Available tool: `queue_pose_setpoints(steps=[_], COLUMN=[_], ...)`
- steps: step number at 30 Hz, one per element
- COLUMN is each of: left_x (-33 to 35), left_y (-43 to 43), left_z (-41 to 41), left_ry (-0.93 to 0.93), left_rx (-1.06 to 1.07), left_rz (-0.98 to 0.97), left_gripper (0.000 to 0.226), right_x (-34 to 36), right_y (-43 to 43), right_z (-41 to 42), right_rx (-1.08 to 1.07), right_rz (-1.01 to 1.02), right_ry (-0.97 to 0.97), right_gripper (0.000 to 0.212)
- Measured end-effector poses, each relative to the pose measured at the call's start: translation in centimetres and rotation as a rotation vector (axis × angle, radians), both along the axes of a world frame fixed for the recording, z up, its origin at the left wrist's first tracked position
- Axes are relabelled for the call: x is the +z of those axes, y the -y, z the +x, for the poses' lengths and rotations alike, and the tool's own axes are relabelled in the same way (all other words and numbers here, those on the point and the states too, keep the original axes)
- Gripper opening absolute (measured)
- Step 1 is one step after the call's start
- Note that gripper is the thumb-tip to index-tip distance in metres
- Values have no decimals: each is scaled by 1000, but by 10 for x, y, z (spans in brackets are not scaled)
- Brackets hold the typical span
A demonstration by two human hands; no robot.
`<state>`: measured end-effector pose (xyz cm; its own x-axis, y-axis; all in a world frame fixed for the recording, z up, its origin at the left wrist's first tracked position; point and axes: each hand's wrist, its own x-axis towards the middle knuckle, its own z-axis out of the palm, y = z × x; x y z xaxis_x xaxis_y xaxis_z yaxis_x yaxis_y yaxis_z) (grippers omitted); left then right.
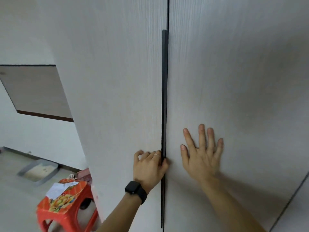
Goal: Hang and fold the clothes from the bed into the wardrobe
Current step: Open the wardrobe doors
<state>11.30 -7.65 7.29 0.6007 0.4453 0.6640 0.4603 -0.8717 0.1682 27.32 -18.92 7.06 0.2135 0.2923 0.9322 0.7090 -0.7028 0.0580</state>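
The wardrobe filled the centre and right of the frame, with both doors closed. The left hand [150,164], at lower centre, gripped the black handle strip [164,89] with curled fingers, thumb on the far side. The right hand [200,156] lay flat on the right door [234,64], fingers spread. A black smartwatch [135,190] sat on the left wrist. At lower left, a printed orange box [65,196] rested on a red stool [55,220]; its print was too blurred to read.

Wall [25,30]: white, plain.
Panel [36,91]: grey-brown, dark-edged, set in the wall.
Floor [13,190]: pale.
Tray [38,171]: grey, on the floor near the wall.
Stool [66,216]: red plastic, carrying a printed box [63,198].
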Motion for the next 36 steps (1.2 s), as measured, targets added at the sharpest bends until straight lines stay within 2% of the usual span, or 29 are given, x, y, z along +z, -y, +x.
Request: queue_pose_setpoints(steps=[4,9,11,12,15,16,18,21,25,27,31,36], left_x=[4,1,-2,-5,-17,-19,-19,-15,-13,-13,-19,-25], left_y=[7,17,16,16,18,18,20,26,40,43,40,28], left_z=[-18,-62,-86,-98,-129,-138,-152,-170,-202,-217,-255,-321], left_ry=[8,1,29,54,145,170,192,199,229,253,292,333], left_rx=[-13,-80,-119,-133,-176,-189,-211,-222,-250,-275,-246,-54], left_rz=[-5,-29,-23,-29,-1,19,50,-14,-278,-310,-302,-293], left_gripper=[28,29,29,29,25,23,20,26,69,71,71,69], right_x=[9,25,33,39,62,68,72,72,58,56,47,38], right_y=[4,25,32,34,37,34,23,12,7,5,-14,-50], right_z=[-5,-40,-65,-77,-118,-131,-150,-171,-191,-206,-242,-298], right_rx=[20,148,334,499,1114,1220,1298,1326,1368,1368,1346,1364], right_rz=[-9,-43,-25,-6,-51,-95,-114,30,50,43,63,65], right_ry=[-32,-206,-316,-418,-1036,-1159,-1228,-1231,-1104,-985,-595,-468], right_gripper=[61,64,59,56,57,58,54,40,43,44,45,47])
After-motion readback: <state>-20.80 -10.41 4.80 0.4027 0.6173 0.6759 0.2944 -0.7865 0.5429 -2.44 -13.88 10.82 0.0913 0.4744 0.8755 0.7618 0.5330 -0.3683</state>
